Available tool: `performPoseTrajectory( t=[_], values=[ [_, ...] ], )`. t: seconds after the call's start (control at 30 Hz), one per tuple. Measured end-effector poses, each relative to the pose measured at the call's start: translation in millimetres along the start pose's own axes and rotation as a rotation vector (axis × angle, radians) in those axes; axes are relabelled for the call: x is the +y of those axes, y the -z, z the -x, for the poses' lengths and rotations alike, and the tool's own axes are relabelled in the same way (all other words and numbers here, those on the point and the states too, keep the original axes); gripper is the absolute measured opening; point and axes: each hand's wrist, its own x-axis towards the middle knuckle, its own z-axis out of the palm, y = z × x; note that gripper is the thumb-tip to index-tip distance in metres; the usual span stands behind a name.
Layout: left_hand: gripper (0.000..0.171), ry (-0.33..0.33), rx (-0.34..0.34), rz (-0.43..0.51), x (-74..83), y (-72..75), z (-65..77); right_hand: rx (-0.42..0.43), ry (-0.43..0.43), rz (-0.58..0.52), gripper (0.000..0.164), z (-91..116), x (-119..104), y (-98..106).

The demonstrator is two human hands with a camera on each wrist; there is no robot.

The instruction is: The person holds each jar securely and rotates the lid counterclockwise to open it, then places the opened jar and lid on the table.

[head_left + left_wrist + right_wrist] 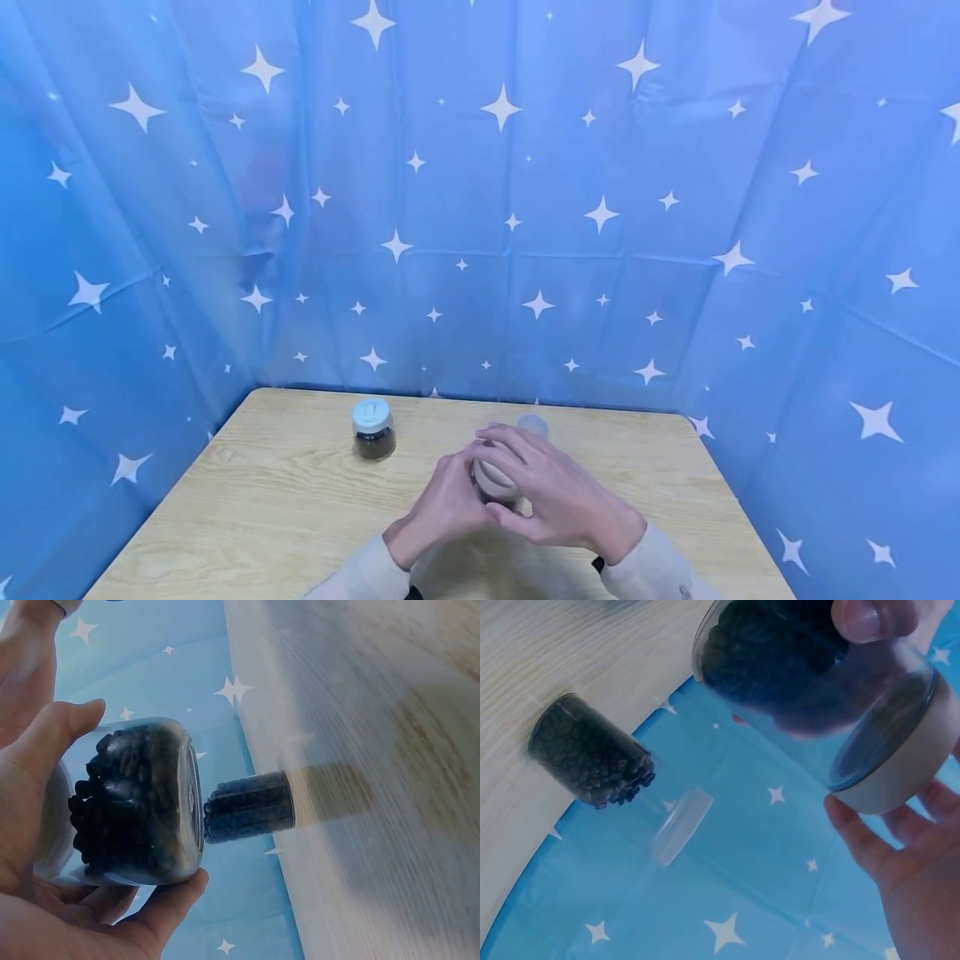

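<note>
Above the desk (pixel 262 500), the jar (pixel 135 802) looks stiff, smooth and perhaps fragile, best held round its body, as the left hand (pixel 448 502)'s grip does, while the right hand (pixel 558 492)'s grip clasps the lid (pixel 907 769).

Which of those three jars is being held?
The nearest jar, with the left hand around it and right hand on its lid. The blue-lidded jar and rightmost jar stand untouched on the table.
</note>
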Motion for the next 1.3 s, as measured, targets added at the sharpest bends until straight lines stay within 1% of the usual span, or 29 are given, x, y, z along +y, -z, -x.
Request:
performPoseTrajectory(
  t=[0.1, 0.23, 0.33, 0.47, 0.53, 0.63, 0.87, 1.0, 1.2, 1.3],
  values=[
    [0.068, 0.013, 0.009, -0.004, -0.7, 0.0, -0.6, 0.006, -0.051, 0.028, 0.063, 0, -3, -1],
    [0.077, 0.026, 0.025, -0.032, -1.9, 0.8, -2.2, 0.018, -0.119, 0.063, 0.066, -1, -6, -3],
    [0.084, 0.014, 0.031, -0.042, -2.9, 1.9, -3.3, 0.024, -0.156, 0.085, 0.069, -2, -7, -6],
    [0.086, -0.015, 0.039, -0.038, -4.7, 2.6, -3.6, 0.029, -0.197, 0.109, 0.07, -3, -9, -8],
    [0.086, -0.018, 0.05, -0.033, -5.4, 2.8, -3.5, 0.029, -0.218, 0.118, 0.072, -4, -10, -9],
    [0.084, -0.026, 0.071, -0.036, -6.6, 3.1, -4.1, 0.029, -0.251, 0.129, 0.075, -5, -11, -10],
    [0.068, -0.015, 0.085, -0.024, -7.8, 5.6, -6.4, 0.035, -0.329, 0.133, 0.08, -8, -13, -14],
    [0.07, 0.002, 0.092, -0.032, -9.7, 7.9, -5.9, 0.032, -0.364, 0.123, 0.081, -11, -17, -16],
    [0.069, 0.009, 0.096, -0.046, -11.3, 8.9, -4.7, 0.039, -0.392, 0.101, 0.077, -11, -23, -18],
    [0.072, 0.01, 0.093, -0.042, -11.1, 8.5, -5.3, 0.043, -0.404, 0.093, 0.076, -10, -23, -17]
  ],
)
